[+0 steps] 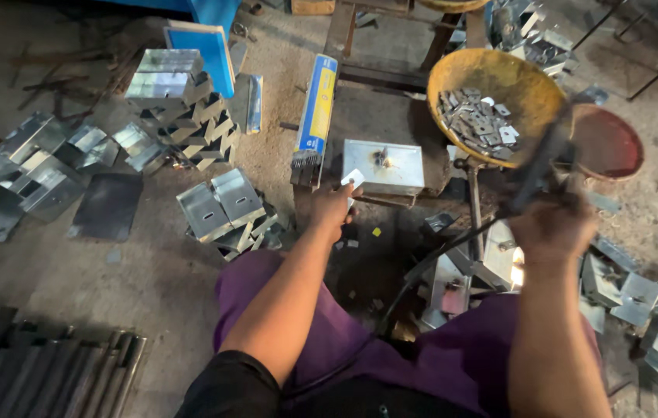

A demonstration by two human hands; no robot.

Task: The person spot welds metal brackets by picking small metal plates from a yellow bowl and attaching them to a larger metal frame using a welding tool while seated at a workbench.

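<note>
Big stuff first: gritty concrete workshop floor (151, 271), stacks of bent sheet-metal brackets (182, 116) on the left, a bundle of dark rods (42, 371) at the bottom corner. Dead centre sits a grey metal box (384, 166), stiff and probably weighty, best gripped by its edges. A yellow bowl (491, 77) of small plates is beside it. The right hand (552, 228) is clenched round a blurred welding holder (534, 166) with cable. The left hand (334, 207) pinches a small metal plate (353, 178) right at the box's front edge. Light, rigid, likely sharp-edged.
</note>
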